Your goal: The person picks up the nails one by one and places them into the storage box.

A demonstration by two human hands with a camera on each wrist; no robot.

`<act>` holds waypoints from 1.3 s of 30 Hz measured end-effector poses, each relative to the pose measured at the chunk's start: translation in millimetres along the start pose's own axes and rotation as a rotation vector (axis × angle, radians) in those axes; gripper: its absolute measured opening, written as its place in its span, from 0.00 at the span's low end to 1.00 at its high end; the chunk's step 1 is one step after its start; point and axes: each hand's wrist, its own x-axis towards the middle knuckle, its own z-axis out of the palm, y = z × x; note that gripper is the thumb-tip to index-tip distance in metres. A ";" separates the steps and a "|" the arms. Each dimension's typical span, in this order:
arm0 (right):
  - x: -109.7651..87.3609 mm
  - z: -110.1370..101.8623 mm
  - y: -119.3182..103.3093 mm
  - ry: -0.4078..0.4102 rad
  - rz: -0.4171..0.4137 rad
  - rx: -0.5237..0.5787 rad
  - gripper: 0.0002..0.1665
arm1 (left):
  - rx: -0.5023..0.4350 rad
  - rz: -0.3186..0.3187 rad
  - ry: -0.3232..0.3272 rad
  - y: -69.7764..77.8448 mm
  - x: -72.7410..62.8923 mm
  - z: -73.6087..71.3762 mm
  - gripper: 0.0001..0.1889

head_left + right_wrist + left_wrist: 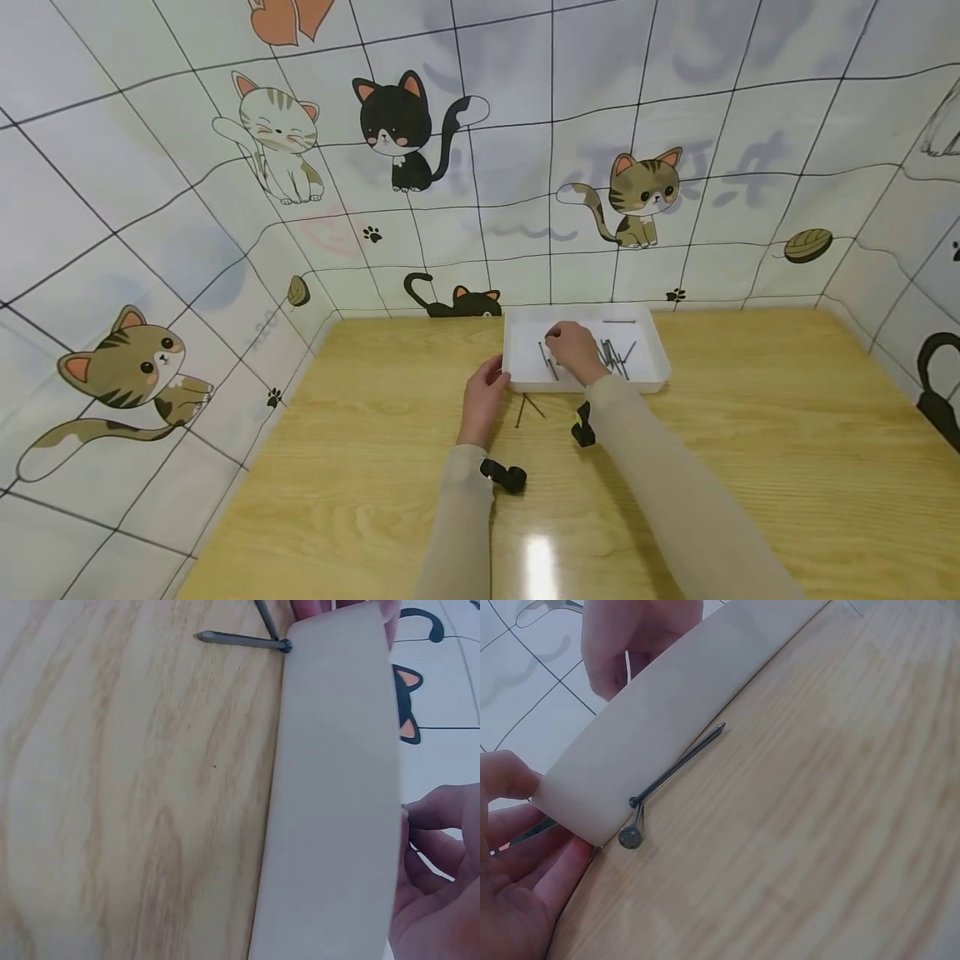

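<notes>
A shallow white tray (585, 387) stands on the wooden table with several nails (613, 354) in it, most in a loose pile on the right. My left hand (483, 400) grips the tray's near left corner, thumb at the rim and fingers along the side, as the left wrist view shows. Over the tray's inside, my right hand (576, 350) has thumb and forefinger together on a small dark end of a nail (406, 810); the tray wall hides the rest in the right wrist view. Two nails (676, 766) lie crossed on the table against the tray's front.
The table (360, 467) runs up to a wall covering (517, 167) with cat drawings and grid lines, which also closes off both sides. One nail (619, 321) lies apart near the tray's back edge. Black wrist cameras (504, 476) sit on both sleeves.
</notes>
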 end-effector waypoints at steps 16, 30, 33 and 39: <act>-35.2 -9.3 -2.2 0.052 -0.120 0.119 0.13 | 0.002 -0.012 0.006 -10.6 -0.3 -5.9 0.21; -77.5 -12.9 4.3 0.049 -0.141 0.184 0.16 | -0.006 -0.008 -0.014 -2.0 0.5 -2.6 0.21; -81.6 -11.9 6.0 0.058 -0.150 0.216 0.16 | -0.017 -0.003 -0.017 -0.2 0.3 -1.5 0.21; -90.3 -3.4 13.3 0.041 -0.129 0.266 0.14 | -0.026 -0.020 -0.018 -2.4 -2.4 0.9 0.21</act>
